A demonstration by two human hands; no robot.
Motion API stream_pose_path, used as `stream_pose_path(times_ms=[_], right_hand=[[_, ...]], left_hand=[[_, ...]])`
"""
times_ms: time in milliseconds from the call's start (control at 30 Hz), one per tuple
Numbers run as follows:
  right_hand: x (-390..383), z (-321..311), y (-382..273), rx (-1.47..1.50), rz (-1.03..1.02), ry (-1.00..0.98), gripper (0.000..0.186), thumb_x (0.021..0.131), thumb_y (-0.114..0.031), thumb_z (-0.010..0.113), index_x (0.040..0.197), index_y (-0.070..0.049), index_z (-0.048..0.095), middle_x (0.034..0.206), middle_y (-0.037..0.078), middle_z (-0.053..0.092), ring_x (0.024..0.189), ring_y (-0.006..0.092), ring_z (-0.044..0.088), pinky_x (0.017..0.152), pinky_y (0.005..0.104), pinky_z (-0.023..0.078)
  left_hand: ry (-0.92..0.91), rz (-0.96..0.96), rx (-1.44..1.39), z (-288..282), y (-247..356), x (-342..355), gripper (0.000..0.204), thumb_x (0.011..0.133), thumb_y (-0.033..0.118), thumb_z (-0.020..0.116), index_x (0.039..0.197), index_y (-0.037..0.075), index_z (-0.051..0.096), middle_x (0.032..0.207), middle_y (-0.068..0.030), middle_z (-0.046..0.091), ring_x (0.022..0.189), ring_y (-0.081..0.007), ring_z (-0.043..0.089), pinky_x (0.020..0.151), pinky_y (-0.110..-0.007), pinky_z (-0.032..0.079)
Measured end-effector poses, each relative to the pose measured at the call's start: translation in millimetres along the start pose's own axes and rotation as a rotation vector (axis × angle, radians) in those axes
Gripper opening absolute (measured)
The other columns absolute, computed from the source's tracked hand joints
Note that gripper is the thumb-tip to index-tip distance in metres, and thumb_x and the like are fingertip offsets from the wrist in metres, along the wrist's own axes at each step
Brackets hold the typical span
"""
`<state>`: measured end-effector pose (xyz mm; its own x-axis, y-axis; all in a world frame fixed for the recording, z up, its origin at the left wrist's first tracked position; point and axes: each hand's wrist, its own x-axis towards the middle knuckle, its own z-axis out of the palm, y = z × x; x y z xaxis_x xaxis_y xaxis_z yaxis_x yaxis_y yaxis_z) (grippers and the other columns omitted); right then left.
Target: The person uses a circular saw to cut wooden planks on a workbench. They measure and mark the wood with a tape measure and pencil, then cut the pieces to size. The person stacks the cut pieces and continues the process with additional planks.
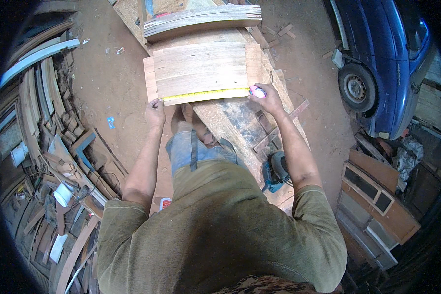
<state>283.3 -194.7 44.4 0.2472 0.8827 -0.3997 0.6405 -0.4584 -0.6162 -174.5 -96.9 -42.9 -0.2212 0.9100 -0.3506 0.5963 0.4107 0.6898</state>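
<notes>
One yellow tape blade [206, 93] is stretched between the left hand [155, 112] and the right hand [268, 101], along the near edge of a wooden panel [201, 63] partly supported by the tabletop [213, 117], just beyond the fingers. The pink tape case [258, 91] is gripped in the right fingers; the free end appears pinched by the left. A length is apparently being measured; for the next move, the blade should be held taut and read beside the right fingers.

Tape measure [206, 93] across wooden panel [201, 66]
</notes>
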Motion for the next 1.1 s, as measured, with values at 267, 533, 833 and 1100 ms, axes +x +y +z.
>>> stream_pose_path(times_ms=[267, 533, 833, 1100], right_hand=[[-0.3, 0.6, -7.0, -0.04, -0.006, -0.017, 0.065, 0.077, -0.038, 0.085, 0.13, -0.003, 0.069, 0.125, 0.023, 0.065, 0.118, 0.0357, 0.065, 0.103, 0.0406, 0.051], [-1.0, 6.5, -0.3, -0.016, -0.023, 0.014, 0.068, 0.076, -0.041, 0.09, 0.13, -0.006, 0.069, 0.124, 0.021, 0.065, 0.118, 0.034, 0.064, 0.102, 0.0413, 0.052], [-1.2, 8.5, 2.3, -0.034, -0.03, 0.028, 0.068, 0.075, -0.04, 0.09, 0.13, -0.005, 0.069, 0.124, 0.021, 0.065, 0.117, 0.0344, 0.065, 0.103, 0.0413, 0.051], [-3.6, 6.5, -2.4, -0.024, 0.013, 0.02, 0.067, 0.076, -0.039, 0.088, 0.13, -0.005, 0.069, 0.127, 0.022, 0.064, 0.12, 0.0353, 0.064, 0.105, 0.0413, 0.051]], left_hand=[[0.036, 0.012, 0.032, -2.3, 8.0, -4.9, 0.04, 0.094, 0.035, 0.074, 0.11, -0.002, 0.075, 0.092, -0.0144, 0.077, 0.084, -0.0227, 0.073, 0.079, -0.035, 0.056], [0.055, 0.016, 0.055, -0.7, 6.3, -5.1, 0.04, 0.094, 0.035, 0.074, 0.109, -0.002, 0.075, 0.092, -0.0141, 0.077, 0.084, -0.0225, 0.073, 0.079, -0.036, 0.056], [0.027, -0.006, 0.032, -0.9, 5.5, -3.5, 0.041, 0.094, 0.034, 0.074, 0.112, -0.003, 0.073, 0.094, -0.0147, 0.077, 0.086, -0.0227, 0.073, 0.08, -0.036, 0.057], [0.02, -0.026, -0.005, -0.4, 9.5, -5.3, 0.041, 0.094, 0.033, 0.074, 0.111, -0.003, 0.073, 0.095, -0.015, 0.077, 0.088, -0.0229, 0.073, 0.082, -0.035, 0.057]])
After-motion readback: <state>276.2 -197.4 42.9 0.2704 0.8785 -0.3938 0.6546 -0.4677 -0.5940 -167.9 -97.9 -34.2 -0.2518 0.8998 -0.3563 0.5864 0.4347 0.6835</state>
